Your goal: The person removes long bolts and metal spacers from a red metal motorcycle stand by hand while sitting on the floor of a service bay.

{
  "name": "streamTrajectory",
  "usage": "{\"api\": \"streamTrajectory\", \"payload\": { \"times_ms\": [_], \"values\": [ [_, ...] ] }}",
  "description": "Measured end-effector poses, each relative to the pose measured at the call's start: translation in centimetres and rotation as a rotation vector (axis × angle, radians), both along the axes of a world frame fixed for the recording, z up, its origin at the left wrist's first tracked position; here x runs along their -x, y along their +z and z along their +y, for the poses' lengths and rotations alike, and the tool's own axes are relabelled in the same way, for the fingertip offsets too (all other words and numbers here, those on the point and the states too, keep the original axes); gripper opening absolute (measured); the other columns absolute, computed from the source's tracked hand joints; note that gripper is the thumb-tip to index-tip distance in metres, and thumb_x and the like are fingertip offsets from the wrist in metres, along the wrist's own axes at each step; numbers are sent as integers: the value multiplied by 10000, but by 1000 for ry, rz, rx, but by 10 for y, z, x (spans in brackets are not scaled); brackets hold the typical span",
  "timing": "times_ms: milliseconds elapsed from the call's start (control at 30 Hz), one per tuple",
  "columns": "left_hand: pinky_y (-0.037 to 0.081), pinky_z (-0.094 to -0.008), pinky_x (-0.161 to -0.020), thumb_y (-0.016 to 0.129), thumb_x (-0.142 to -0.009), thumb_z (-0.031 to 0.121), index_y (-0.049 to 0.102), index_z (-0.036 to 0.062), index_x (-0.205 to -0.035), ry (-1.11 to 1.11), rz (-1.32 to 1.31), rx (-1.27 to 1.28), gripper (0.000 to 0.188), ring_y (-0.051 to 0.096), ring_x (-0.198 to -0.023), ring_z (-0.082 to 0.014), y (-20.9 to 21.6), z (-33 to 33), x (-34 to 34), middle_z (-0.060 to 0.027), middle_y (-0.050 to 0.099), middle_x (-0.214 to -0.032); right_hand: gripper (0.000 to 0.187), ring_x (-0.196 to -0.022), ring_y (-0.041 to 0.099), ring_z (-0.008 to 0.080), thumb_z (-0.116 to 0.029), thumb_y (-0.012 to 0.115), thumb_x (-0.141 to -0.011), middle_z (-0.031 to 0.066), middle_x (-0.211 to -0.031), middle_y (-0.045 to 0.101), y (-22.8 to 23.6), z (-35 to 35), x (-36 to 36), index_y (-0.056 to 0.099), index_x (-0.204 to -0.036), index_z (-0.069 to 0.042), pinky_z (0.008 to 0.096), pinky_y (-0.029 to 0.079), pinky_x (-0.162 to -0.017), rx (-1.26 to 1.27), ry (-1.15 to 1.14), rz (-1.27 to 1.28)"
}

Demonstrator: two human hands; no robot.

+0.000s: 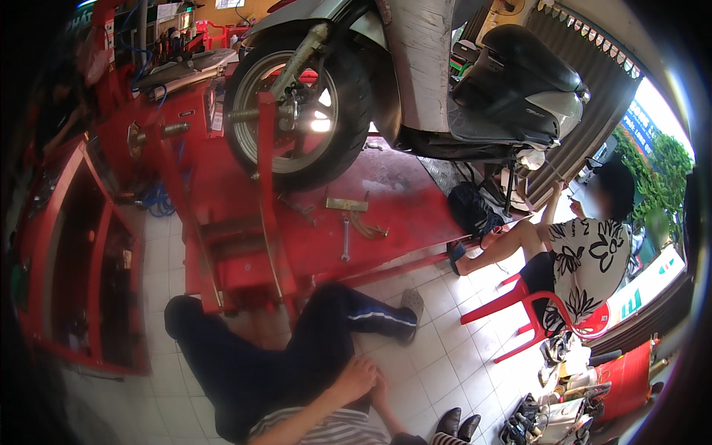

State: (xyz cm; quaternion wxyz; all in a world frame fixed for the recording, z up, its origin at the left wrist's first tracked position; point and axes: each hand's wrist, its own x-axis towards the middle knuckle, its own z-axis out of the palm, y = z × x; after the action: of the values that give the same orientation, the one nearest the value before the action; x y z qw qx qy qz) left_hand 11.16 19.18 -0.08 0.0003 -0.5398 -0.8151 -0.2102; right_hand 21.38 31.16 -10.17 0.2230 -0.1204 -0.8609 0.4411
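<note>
My left hand [357, 377] and my right hand [380, 390] rest together in front of my striped shirt, beside my bent leg in dark trousers [319, 348]. The fingers of both are closed, the left curled against the right, and no object shows between them. Beyond my knees is a red motorcycle lift [400, 200], with a scooter [415, 81] standing on it. On the lift's bed lie a wrench [345, 240] and a flat metal bracket [347, 204], some distance from my hands. The scooter's front wheel [297, 119] stands behind a red clamp post [265, 148].
A person in a patterned shirt [591, 252] sits on a red plastic chair [534, 308] at the right, by the scooter's rear. Dark shoes [458, 424] stand on the tiles near me. Loose parts [560, 415] lie lower right. A red cabinet [81, 259] stands left.
</note>
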Motion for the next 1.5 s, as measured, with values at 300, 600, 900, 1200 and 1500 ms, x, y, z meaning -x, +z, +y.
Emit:
{"api": "streamTrajectory", "payload": {
  "times_ms": [300,600,900,1200,1500],
  "values": [
    [370,-387,-872,553,-927,342,608,52,-1019,135,-85,-109,309,530,-1008,-239,6,-3,3,-89,591,-1002,322,-933,631,404,12,670,-771,190,-1049,615,10,15,9,588,-1081,-8,421,515,-764,-165,100,-59],
    [350,-380,-808,716,-832,132,569,98,-968,493,-284,-585,203,523,-782,-214,83,-96,28,-30,526,-820,402,-1111,614,250,-294,512,-1013,137,-1302,574,36,12,-24,515,-1335,-53,351,519,-907,381,59,-464],
    [362,-287,-723,696,-885,104,499,26,-1002,1042,-149,-794,242,437,-748,-140,103,-213,80,-36,479,-768,644,-1336,438,275,-493,352,-1033,146,-1453,447,-10,0,-10,336,-1470,-21,400,362,-1106,1573,126,-275],
    [370,-247,-780,655,-930,93,468,33,-1061,1130,-102,-979,236,430,-780,-113,114,-253,126,-16,444,-830,639,-1329,443,270,-488,359,-1033,142,-1439,461,-2,5,-24,348,-1458,-11,400,358,-1107,1307,76,-384],
    [381,-258,-761,663,-919,142,482,43,-1073,1162,-88,-1611,258,454,-783,-97,117,-316,286,0,483,-847,635,-1322,448,265,-483,366,-1033,139,-1426,475,10,8,-14,361,-1446,-1,399,354,-1107,1018,158,-529]
  ]
}}
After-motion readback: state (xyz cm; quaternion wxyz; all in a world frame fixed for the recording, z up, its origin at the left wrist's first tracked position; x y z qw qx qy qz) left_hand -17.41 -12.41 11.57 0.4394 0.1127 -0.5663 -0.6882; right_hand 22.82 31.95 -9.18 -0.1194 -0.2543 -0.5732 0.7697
